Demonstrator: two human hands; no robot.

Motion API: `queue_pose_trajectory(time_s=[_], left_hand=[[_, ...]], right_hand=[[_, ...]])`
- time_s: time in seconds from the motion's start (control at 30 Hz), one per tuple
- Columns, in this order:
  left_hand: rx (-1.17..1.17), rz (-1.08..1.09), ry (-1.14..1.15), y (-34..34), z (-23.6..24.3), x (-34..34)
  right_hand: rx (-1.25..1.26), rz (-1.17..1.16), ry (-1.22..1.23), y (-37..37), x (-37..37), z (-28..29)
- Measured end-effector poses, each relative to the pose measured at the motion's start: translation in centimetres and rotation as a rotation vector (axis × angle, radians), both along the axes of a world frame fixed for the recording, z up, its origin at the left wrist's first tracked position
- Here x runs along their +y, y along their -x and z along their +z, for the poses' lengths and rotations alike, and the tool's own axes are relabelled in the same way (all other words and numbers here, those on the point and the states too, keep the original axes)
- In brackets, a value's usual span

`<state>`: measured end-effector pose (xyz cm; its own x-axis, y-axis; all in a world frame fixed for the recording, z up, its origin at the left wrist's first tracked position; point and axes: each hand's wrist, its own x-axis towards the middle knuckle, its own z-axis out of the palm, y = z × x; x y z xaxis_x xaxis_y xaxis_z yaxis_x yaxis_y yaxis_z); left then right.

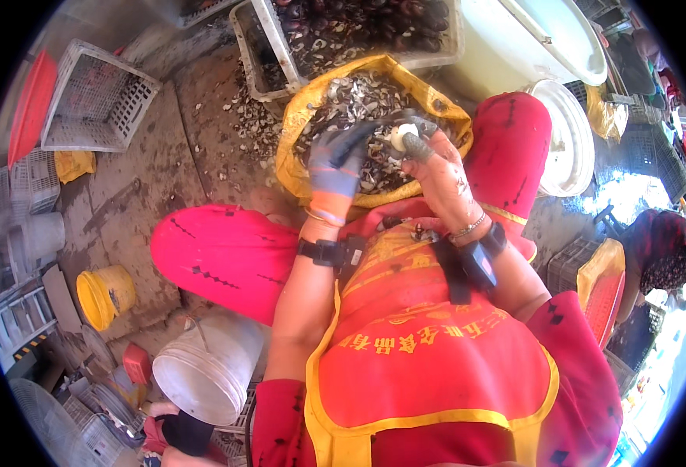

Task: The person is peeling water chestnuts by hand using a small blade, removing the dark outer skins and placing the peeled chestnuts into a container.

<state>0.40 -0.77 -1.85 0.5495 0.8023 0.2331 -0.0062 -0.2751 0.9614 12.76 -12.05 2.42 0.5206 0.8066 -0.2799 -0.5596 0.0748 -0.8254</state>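
Over a yellow-rimmed sack (296, 179) of broken shell pieces (358, 97), my left hand (335, 163), in a grey-and-orange glove, has its fingers closed round something dark and blurred that I cannot make out. Beside it my right hand (435, 167), with grey covers on some fingertips, pinches a small pale, rounded piece (400, 136) near the left hand's fingertips. Loose shell bits (257, 117) lie on the floor left of the sack.
Behind the sack are white crates (442, 57) of dark shellfish and a large tub (498, 35); a round white container (568, 140) sits right. Left are an empty crate (94, 93), yellow bucket (101, 300) and white bucket (199, 373). Other people (654, 241) are at right and lower left.
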Motion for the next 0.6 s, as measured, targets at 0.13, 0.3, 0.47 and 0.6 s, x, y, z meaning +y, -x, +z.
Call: queue_pose_trajectory(time_s=[0.13,0.3,0.47,0.6], left_hand=[[0.096,-0.025,-0.061,0.5,0.2,-0.1],[0.009,-0.037,-0.034,0.2,1.6,-0.5],[-0.126,0.025,0.314,0.0,-2.9,-0.6],[-0.047,0.012,-0.266,-0.7,0.6,-1.0]], right_hand=[[-0.087,0.024,0.015,-0.3,-0.2,-0.6],[0.124,0.077,-0.106,-0.9,-0.4,-1.2],[0.557,0.082,-0.21,-1.4,-0.9,-2.9],[0.763,0.089,-0.293,-1.1,-0.7,-3.0]])
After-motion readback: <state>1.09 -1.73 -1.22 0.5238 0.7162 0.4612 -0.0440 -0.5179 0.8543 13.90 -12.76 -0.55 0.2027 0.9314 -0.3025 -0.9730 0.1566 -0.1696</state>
